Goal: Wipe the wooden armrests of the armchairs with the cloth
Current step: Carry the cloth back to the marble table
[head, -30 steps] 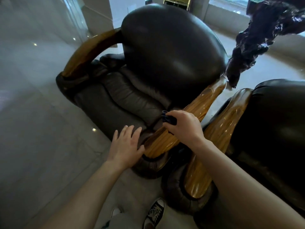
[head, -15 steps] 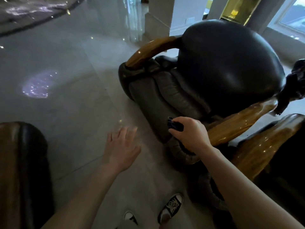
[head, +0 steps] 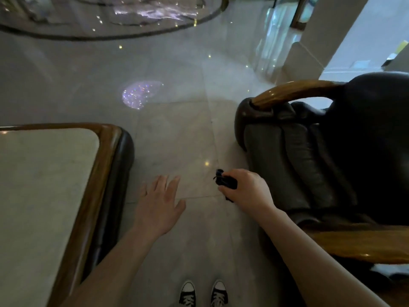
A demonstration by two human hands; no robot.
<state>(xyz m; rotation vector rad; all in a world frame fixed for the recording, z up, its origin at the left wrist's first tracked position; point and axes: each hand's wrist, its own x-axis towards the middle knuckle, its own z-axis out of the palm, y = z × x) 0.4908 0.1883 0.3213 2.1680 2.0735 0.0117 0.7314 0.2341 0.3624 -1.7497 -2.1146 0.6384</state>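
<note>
A dark leather armchair point(head: 309, 165) stands at the right. Its far wooden armrest point(head: 294, 91) curves along the top, and its near wooden armrest point(head: 363, 242) runs along the lower right. My right hand point(head: 247, 191) is shut on a small dark cloth point(head: 225, 181), held in the air over the floor just left of the chair's seat front, touching no armrest. My left hand point(head: 159, 204) hovers open over the floor, fingers spread, holding nothing.
A low table point(head: 44, 185) with a pale stone top, a wooden rim and a dark padded edge fills the left. Glossy marble floor point(head: 177, 134) lies between table and chair. A white pillar base point(head: 309, 56) stands at the upper right. My shoes point(head: 203, 293) show at the bottom.
My view has swung left, away from the two armchairs. My right hand has come off the near armrest with the cloth and now hangs over the floor. The table has come into view.
</note>
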